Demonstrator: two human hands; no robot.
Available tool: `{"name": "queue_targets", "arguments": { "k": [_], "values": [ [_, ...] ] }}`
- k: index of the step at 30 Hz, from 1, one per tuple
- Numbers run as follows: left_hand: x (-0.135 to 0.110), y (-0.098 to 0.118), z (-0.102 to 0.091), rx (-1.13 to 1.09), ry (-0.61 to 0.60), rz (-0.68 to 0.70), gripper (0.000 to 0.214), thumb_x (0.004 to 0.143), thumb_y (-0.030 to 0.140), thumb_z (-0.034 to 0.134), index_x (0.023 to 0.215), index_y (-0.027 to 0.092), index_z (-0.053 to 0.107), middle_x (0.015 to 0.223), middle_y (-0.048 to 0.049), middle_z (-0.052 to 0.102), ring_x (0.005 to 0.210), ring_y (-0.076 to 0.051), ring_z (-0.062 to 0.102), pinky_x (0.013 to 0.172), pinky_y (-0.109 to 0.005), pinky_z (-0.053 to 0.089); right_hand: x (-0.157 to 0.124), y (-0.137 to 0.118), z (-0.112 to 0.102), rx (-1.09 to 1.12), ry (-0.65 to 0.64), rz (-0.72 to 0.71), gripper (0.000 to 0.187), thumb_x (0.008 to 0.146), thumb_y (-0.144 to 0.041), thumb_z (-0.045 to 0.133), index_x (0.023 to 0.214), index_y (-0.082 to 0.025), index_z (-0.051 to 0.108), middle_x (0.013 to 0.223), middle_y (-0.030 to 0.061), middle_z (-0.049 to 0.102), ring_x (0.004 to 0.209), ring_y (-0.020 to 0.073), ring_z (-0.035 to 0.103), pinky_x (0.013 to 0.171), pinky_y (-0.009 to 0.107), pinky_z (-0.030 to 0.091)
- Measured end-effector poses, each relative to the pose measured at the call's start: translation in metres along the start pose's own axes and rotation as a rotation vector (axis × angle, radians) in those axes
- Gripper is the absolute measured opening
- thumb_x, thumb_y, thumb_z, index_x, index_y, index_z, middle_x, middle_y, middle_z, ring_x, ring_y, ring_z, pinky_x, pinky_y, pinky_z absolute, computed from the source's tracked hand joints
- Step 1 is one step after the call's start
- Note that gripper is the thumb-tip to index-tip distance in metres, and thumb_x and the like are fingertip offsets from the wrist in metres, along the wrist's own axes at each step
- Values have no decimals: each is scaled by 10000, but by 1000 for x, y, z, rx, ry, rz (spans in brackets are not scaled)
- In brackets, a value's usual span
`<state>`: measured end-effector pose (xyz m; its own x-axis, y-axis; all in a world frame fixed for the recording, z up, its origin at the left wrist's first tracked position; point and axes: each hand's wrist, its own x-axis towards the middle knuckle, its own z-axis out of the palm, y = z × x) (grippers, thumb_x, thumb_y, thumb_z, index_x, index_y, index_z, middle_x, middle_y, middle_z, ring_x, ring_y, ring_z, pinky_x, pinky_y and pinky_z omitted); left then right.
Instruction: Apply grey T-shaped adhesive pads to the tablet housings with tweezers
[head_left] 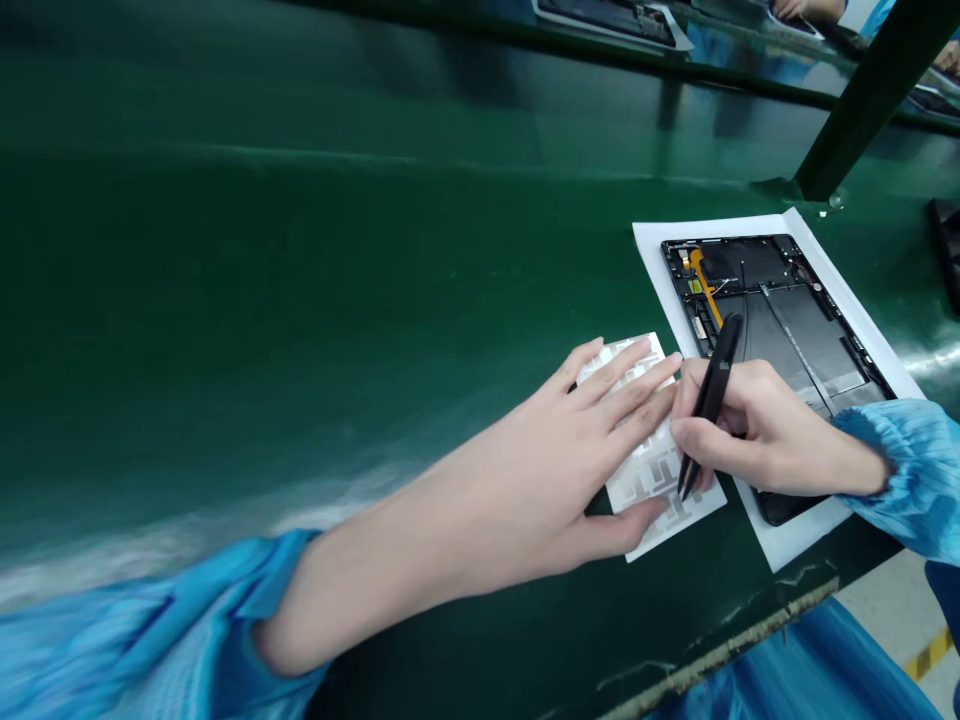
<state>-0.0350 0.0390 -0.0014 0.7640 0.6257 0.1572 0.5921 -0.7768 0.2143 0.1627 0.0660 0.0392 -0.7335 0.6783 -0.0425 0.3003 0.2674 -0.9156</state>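
Observation:
Black tweezers are pinched in my right hand, tips pointing down at a white sheet of silvery die-cut stickers. My left hand lies flat across that sheet with fingers spread, its thumb near the tweezer tips. Part of the sheet is hidden under the left hand. Just beyond and beside my right hand is an opened tablet, its inside facing up, with an orange flex cable and thin wires showing. My right hand and wrist cover its lower left part. Whether the tips grip a sticker, I cannot tell.
White paper lies under the tablet. A green post rises behind it on the green bench. Another opened device sits across the bench, and a co-worker's hand shows at the top right. The bench's worn front edge runs below.

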Motion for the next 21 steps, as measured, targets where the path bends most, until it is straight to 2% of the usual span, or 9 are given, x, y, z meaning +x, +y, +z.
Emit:
{"name": "queue_targets", "arguments": {
  "k": [4, 10, 16, 18, 21],
  "values": [
    [2, 1, -4, -12, -7, -7, 663, 915, 428, 424, 1459, 59, 342, 1519, -176, 342, 1424, -387, 272, 1149, -598, 241, 2, 1, 0, -8, -12, -1, 207, 837, -188, 512, 638, -186, 456, 556, -19, 516, 490, 93, 542, 415, 154, 392],
    [1, 0, -2, -14, 2, 1, 684, 932, 424, 391, 1496, 62, 255, 1534, -177, 309, 1433, -388, 246, 1138, -618, 248, 2, 4, 0, 76, -11, 34, 207, 876, -239, 543, 694, -181, 462, 579, -20, 567, 503, 111, 597, 465, 178, 448],
    [1, -4, 1, 31, -11, 41, 652, 946, 468, 356, 1493, 123, 282, 1527, -191, 318, 1427, -406, 252, 1100, -652, 275, 7, 7, 0, 82, -42, 36, 207, 888, -216, 612, 712, -152, 525, 531, -35, 583, 510, 109, 617, 489, 167, 474],
    [0, -6, 2, 52, -26, 56, 671, 947, 466, 351, 1518, 145, 207, 1554, -185, 259, 1435, -408, 224, 1106, -649, 262, 8, 8, -1, 175, -35, 36, 225, 869, -286, 666, 745, -145, 541, 523, -44, 590, 467, 99, 605, 474, 164, 479],
    [-2, -13, 3, 93, -57, 83, 721, 946, 461, 370, 1539, 189, 64, 1577, -173, 197, 1436, -416, 214, 1102, -647, 269, 3, 6, -7, 420, -19, 43, 376, 792, -467, 728, 751, -141, 545, 535, -39, 606, 415, 95, 589, 457, 189, 515]
  ]
}}
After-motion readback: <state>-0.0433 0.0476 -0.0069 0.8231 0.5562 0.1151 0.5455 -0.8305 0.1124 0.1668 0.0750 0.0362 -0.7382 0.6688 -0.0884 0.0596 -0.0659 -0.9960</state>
